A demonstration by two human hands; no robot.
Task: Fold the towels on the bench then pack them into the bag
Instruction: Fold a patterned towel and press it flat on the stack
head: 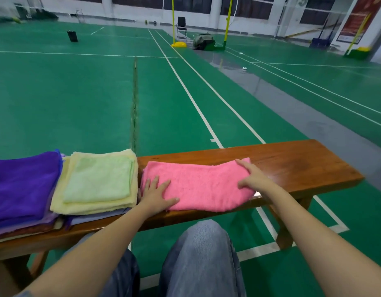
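Towels to the left of my left hand (157, 195) are giving me the most trouble. The purple towel (20, 185) is running off the picture's edge, and beneath it thin lavender, grey-blue and dark red edges are poking out in layers I am not managing to count. Far beyond my right hand (251, 175), a dark bundle (203, 40) is sitting on the court, too small for me to tell what it is. My forearms are hiding part of the near edge of the bench (303, 163). Between and under both hands, the pink towel (198, 185) is lying on the bench as a long, fluffy band, folded over, with its near edge reaching the bench's near rim. My left hand is pressing flat on its left end, fingers straight and spread, gripping nothing. My right hand is lying palm down over its right end, fingers stretching to the far corner and thumb pointing inward; it is looking open, though I am not seeing under the palm. Just left of my left hand, a pale green towel (99, 181) is resting folded square on a larger folded yellow towel (88, 207). I am counting two hands, one bench, and one pink, one green, one yellow and one purple towel.
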